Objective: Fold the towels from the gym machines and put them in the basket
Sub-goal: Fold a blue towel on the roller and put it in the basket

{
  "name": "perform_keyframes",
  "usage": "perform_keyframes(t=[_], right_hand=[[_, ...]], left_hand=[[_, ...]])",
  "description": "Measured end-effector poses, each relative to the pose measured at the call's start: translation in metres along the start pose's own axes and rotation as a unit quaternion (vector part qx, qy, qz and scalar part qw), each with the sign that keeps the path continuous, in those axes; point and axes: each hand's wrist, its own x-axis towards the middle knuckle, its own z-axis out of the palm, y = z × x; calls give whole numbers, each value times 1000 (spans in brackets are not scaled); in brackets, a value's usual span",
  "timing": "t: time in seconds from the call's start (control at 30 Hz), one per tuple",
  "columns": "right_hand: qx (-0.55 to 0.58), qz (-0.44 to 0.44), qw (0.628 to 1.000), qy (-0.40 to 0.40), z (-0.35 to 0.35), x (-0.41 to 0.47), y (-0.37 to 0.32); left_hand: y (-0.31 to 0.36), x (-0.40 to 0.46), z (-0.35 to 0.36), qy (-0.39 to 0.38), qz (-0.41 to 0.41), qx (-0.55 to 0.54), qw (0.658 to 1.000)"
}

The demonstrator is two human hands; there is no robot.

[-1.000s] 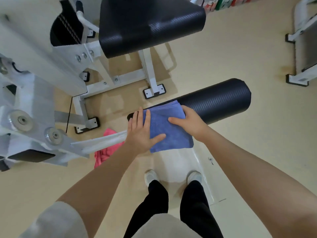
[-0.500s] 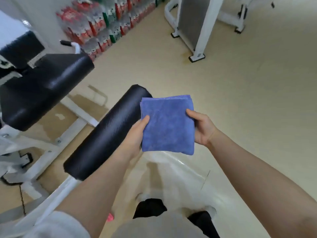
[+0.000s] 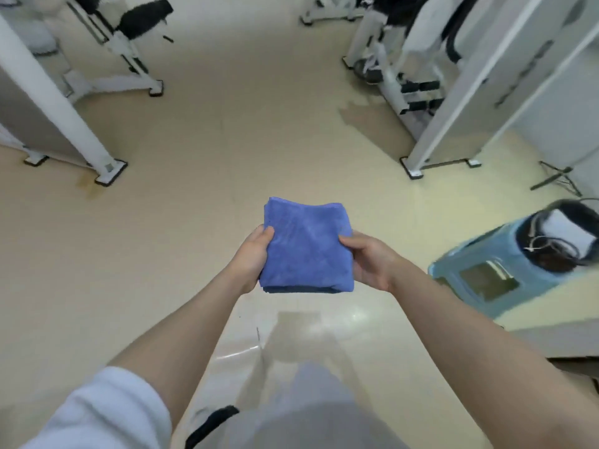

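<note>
A blue towel, folded into a thick square, hangs in the air in front of me at mid-frame. My left hand grips its left edge and my right hand grips its right edge, thumbs on top. Both forearms reach in from the bottom of the view. To the right on the floor stands a light blue plastic container, blurred, with a dark round object and a white patch on top; I cannot tell whether it is the basket.
White gym machine frames stand at the left, the upper left and the right. A black tripod foot sits at the far right. Beige floor stretches ahead between the machines.
The towel has been lifted off the black roller pad and carried away. My view has swung round from that machine to open floor, and the light blue container has come into sight.
</note>
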Motion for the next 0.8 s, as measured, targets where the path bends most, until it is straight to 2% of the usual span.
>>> perform_keyframes(t=[0.13, 0.3, 0.47, 0.67, 0.8], right_hand=[[-19, -62, 986, 150, -95, -48, -19], [79, -104, 946, 297, -191, -78, -26], [150, -97, 913, 366, -283, -65, -40], [222, -86, 876, 419, -377, -59, -99], [260, -105, 838, 468, -441, -65, -117]], left_hand=[[44, 52, 111, -127, 21, 128, 983], [59, 116, 232, -251, 29, 197, 947], [55, 203, 325, -352, 11, 248, 902], [90, 295, 449, -388, -12, 318, 865], [108, 332, 533, -428, 11, 355, 831]])
